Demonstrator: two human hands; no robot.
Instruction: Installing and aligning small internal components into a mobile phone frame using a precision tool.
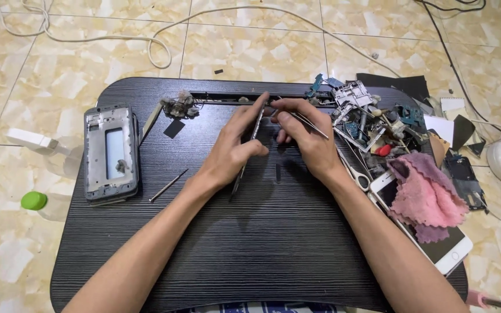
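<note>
My left hand [234,148] grips a thin flat phone panel [255,130] held on edge above a black lap table [273,243]. My right hand [305,136] pinches metal tweezers [311,123], whose tips meet the top end of the panel near my left fingertips. Both hands are close together at the table's middle back.
A grey phone frame [110,152] lies at the left, a thin metal pick [168,185] beside it. A heap of phone parts [372,124], scissors [355,173], a pink cloth [427,194] over a white phone [445,252] fill the right. Cables cross the tiled floor.
</note>
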